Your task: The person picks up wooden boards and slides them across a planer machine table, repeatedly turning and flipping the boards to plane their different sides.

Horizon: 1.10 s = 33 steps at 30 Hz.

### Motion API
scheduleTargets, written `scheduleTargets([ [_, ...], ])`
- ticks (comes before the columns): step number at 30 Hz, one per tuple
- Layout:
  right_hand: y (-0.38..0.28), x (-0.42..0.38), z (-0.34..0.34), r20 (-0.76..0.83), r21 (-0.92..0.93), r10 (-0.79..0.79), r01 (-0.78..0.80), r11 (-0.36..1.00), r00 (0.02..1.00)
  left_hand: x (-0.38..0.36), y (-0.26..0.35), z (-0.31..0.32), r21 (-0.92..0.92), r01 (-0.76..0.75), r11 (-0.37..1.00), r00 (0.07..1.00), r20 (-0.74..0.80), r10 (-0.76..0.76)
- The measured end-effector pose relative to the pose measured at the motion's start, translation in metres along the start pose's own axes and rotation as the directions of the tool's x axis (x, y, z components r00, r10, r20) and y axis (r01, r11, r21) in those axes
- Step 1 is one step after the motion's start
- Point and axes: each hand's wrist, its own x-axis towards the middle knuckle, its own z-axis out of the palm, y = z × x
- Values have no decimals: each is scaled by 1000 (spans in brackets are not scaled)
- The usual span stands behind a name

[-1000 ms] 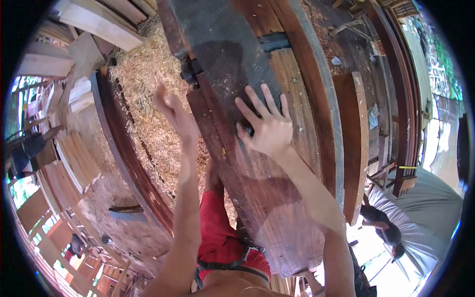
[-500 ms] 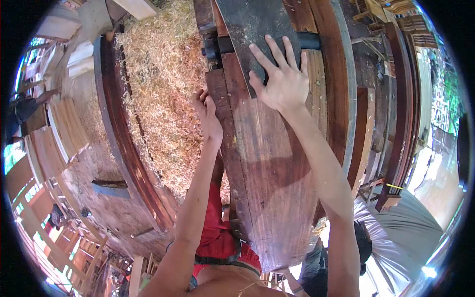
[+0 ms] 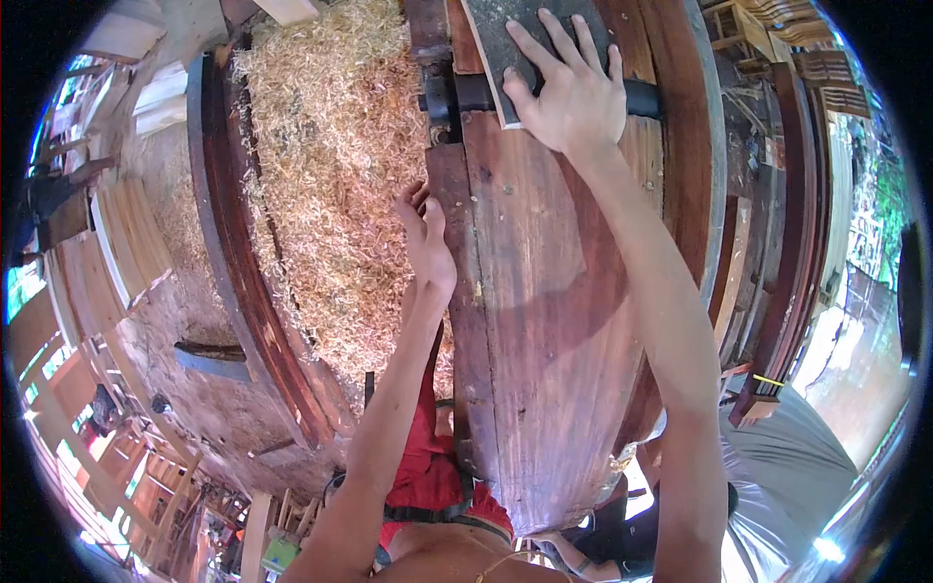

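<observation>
Supporting bench: its planks were stretched lengthwise away from the body.
Shavings: spread along the bench's left side, bounded farther left by a dark timber.
Dark board: laid flat on the bench at its far visible part; its long axis was pointed away from the body, leaned slightly left, the near end turned toward the person, the far end cut off by the top of the view.
Black bar: set crosswise, passed over by the board near its close end.
Right hand: laid palm down on the board, fingers spread wide, nothing gripped; part of the board was hidden by it.
Left hand: held by the bench's left edge, half open, fingers loosely curled; whether the edge was touched could not be told.
</observation>
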Motion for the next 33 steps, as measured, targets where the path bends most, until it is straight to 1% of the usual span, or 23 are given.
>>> scheduleTargets([
  [2, 1, 14, -1, 13, 67, -17, 16, 998, 1000, 0, 1, 0, 18, 1, 1000, 1000, -7, -1],
  [4, 1, 31, 6, 104, 124, 67, -80, 989, 992, 3, -2, 0, 22, -16, 1000, 1000, -12, 16],
  [8, 3, 66, 17, 103, 97, 59, -69, 993, 993, 5, -13, 0, -144, -25, 989, 1000, 13, 27],
  [10, 7, 99, 29, 104, 89, 67, -76, 993, 992, 11, -7, 2, -131, -3, 991, 1000, -25, 0],
  [12, 12, 133, 41, 152, 85, 53, -66, 994, 987, 23, -4, 0, -342, 204, 917, 966, -79, -245],
  [13, 15, 150, 44, 250, 129, 67, -101, 986, 966, 44, 9, -4, -172, 233, 957, 947, -181, -263],
  [14, 19, 163, 46, 240, 124, 71, -103, 987, 968, 67, 22, -6, -171, 233, 957, 947, -182, -263],
  [16, 36, 175, 70, 46, 370, 324, -317, 873, 945, 124, 58, -1, -142, 175, 974, 964, -176, -198],
  [17, 37, 179, 72, 86, 344, 478, -476, 809, 874, 160, 70, 2, -114, 111, 987, 976, -172, -130],
  [18, 35, 187, 62, 73, 340, 476, -471, 814, 876, 198, 85, 4, -53, 91, 994, 993, -71, -94],
  [19, 28, 188, 49, 285, 307, 540, -609, 731, 792, 232, 102, 7, 15, 61, 998, 997, 38, -62],
  [20, 23, 189, 37, 482, 240, 577, -733, 636, 659, 258, 118, 17, 2, 114, 994, 984, 139, -113],
  [21, 20, 189, 37, 493, 242, 564, -727, 642, 662, 281, 135, 28, -9, 162, 987, 959, 237, -155],
  [22, 17, 187, 42, 505, 244, 547, -718, 651, 668, 300, 151, 39, -16, 151, 988, 959, 246, -142],
  [25, -13, 179, 27, 581, 261, 473, -702, 663, 663, 321, 184, 48, 95, 281, 955, 849, 439, -294],
  [26, -26, 173, 17, 573, 177, 363, -543, 821, 735, 320, 193, 49, 92, 274, 957, 852, 438, -286],
  [27, -38, 167, 5, 574, 91, 242, -355, 930, 782, 330, 192, 52, 176, 253, 951, 843, 442, -307],
  [28, -48, 164, -6, 559, 100, 244, -356, 929, 792, 332, 207, 53, 261, 222, 939, 836, 446, -321],
  [29, -57, 159, -17, 597, 46, 160, -232, 972, 786, 327, 216, 52, 130, 276, 952, 844, 442, -305],
  [30, -63, 159, -24, 637, -6, 82, -102, 995, 766, 319, 225, 49, 133, 255, 958, 848, 446, -288],
  [31, -68, 159, -21, 587, 33, 136, -192, 981, 798, 311, 232, 46, 170, 227, 959, 857, 433, -280],
  [32, -68, 160, -17, 572, 35, 134, -187, 982, 809, 305, 238, 44, 203, 203, 958, 867, 417, -272],
  [33, -70, 159, -21, 508, 103, 260, -357, 928, 821, 295, 242, 44, 253, 157, 955, 900, 361, -244],
])
